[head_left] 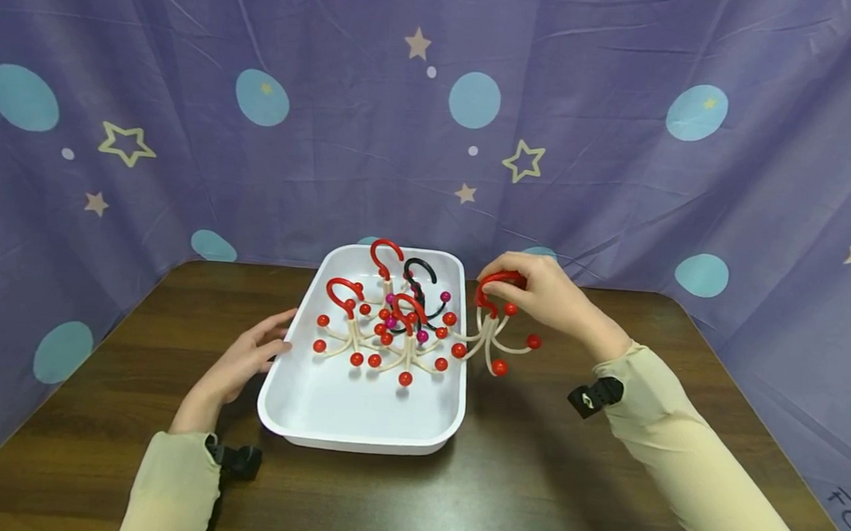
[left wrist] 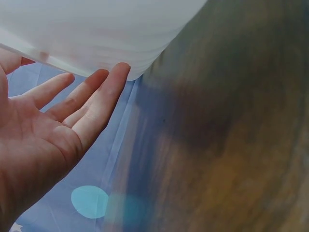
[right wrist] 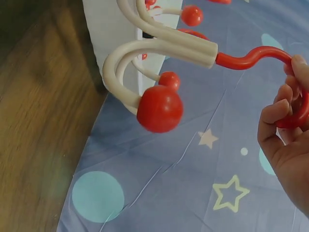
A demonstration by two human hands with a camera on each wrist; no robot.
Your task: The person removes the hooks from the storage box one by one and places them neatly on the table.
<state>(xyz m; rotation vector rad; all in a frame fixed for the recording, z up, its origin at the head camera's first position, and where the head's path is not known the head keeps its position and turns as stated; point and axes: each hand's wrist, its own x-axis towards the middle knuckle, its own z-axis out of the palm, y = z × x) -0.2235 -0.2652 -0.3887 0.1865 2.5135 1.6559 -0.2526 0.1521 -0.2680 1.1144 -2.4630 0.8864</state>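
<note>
My right hand (head_left: 540, 291) grips the red curved handle of a ball-tipped claw (head_left: 490, 327). Its cream prongs spread downward and end in red balls, just over the right rim of a white tray (head_left: 360, 414). In the right wrist view, fingers curl round the red handle (right wrist: 246, 60). My left hand (head_left: 241, 360) is at the tray's left side with fingers extended; the left wrist view shows its fingertips (left wrist: 123, 72) against the tray's outer wall. Inside the tray stand several similar claws with red handles (head_left: 353, 330) and a black one (head_left: 420, 293) with magenta balls.
The tray rests on a dark brown wooden table (head_left: 566, 481). Behind and beside the table hangs a purple curtain (head_left: 580, 201) printed with stars and pale blue ovals. Each wrist wears a black strap, such as the right one (head_left: 596, 396).
</note>
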